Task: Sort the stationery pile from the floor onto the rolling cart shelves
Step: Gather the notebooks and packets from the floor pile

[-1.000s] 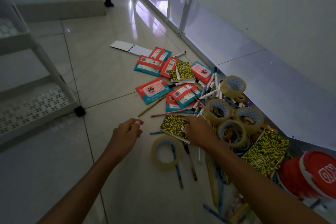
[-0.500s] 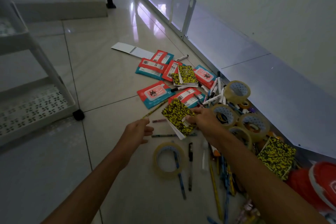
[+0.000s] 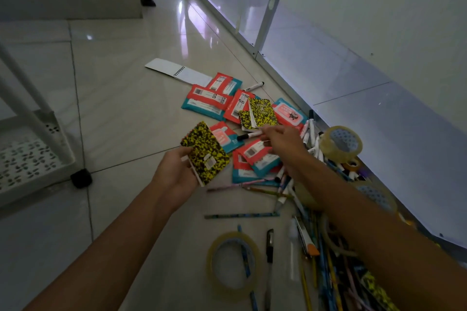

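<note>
The left hand (image 3: 177, 174) grips a yellow-and-black speckled notebook (image 3: 206, 153) by its near-left edge, fingers curled behind it and thumb on the cover, holding it tilted above the floor (image 3: 121, 108). The right hand (image 3: 284, 141) reaches over the pile with curled fingers that touch or pinch the end of a black-capped marker (image 3: 249, 135); which of the two cannot be made out, as the back of the hand hides the fingertips. Just beyond that hand lie two more speckled notebooks (image 3: 260, 113), stacked on a spread of red-and-teal packets (image 3: 209, 100) that runs toward the far left. A white spiral pad (image 3: 177, 72) lies at the far edge of the pile, with a lone marker (image 3: 254, 87) to its right. Right of the right hand stands a roll of clear tape (image 3: 341, 144) on its side among scattered white markers. Nearer, under the right forearm, pencils and pens (image 3: 316, 260) lie heaped, and another tape roll (image 3: 233, 262) lies flat on the floor with a pencil running across it. The rolling cart (image 3: 27, 156) stands at the left, well apart from the pile, its perforated lowest shelf and one black caster showing.
</note>
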